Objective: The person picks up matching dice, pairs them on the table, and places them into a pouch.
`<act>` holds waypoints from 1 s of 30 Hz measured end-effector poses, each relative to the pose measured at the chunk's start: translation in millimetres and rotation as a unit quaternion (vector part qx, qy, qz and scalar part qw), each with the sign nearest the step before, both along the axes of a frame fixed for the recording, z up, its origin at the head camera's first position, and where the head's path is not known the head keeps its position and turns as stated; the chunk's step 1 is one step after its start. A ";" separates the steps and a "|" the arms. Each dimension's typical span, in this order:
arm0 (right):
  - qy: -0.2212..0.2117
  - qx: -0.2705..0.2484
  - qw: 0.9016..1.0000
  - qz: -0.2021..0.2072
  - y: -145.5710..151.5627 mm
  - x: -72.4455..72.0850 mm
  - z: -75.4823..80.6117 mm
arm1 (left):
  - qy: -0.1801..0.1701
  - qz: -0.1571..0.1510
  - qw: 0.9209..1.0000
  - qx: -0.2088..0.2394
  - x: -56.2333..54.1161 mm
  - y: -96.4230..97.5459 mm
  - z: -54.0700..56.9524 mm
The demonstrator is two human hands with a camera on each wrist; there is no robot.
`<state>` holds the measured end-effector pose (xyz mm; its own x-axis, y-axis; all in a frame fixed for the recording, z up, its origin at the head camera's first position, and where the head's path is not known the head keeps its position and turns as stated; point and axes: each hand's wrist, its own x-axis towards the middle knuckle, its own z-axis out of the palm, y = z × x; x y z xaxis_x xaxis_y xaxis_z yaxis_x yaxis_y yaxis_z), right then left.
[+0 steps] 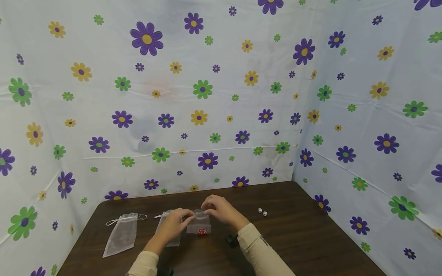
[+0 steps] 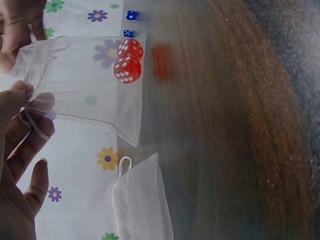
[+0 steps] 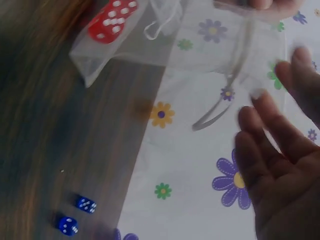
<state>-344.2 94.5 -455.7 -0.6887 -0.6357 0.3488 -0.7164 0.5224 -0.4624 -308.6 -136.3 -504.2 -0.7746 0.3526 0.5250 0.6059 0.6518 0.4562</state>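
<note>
My left hand (image 1: 175, 225) pinches the top edge of a sheer white drawstring bag (image 1: 198, 229) between thumb and forefinger. Two red dice (image 2: 128, 62) with white pips sit in the bag's bottom end, showing through the mesh. Beside the bag's other top corner is my right hand (image 1: 222, 211); the right wrist view has its thumb and fingers (image 3: 250, 150) spread apart, with nothing between them. A loop of the drawstring (image 3: 212, 114) hangs near those fingertips.
A second sheer bag (image 1: 175, 240) lies partly hidden behind my left hand. Farther left a third bag (image 1: 122, 234) lies flat, its cord at the top. Two small blue dice (image 3: 77, 215) rest on the dark wood table (image 1: 310, 241) to the right. Flowered cloth (image 1: 221, 96) walls the table.
</note>
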 end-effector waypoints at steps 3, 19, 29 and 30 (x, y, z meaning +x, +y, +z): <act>-0.015 0.031 0.999 0.005 1.6 -0.5 -4.1 | -0.001 0.004 1.000 -0.003 0.8 0.3 1.9; -0.011 0.030 0.999 -0.016 -0.4 -0.3 1.8 | 0.050 -0.014 0.998 0.031 0.2 -2.4 15.3; -0.007 0.026 0.999 -0.019 1.4 4.6 11.7 | 0.054 -0.006 0.998 0.026 3.5 -0.8 23.6; -0.007 0.026 0.999 -0.019 1.6 4.9 12.1 | 0.051 -0.005 0.998 0.026 3.6 -0.8 23.9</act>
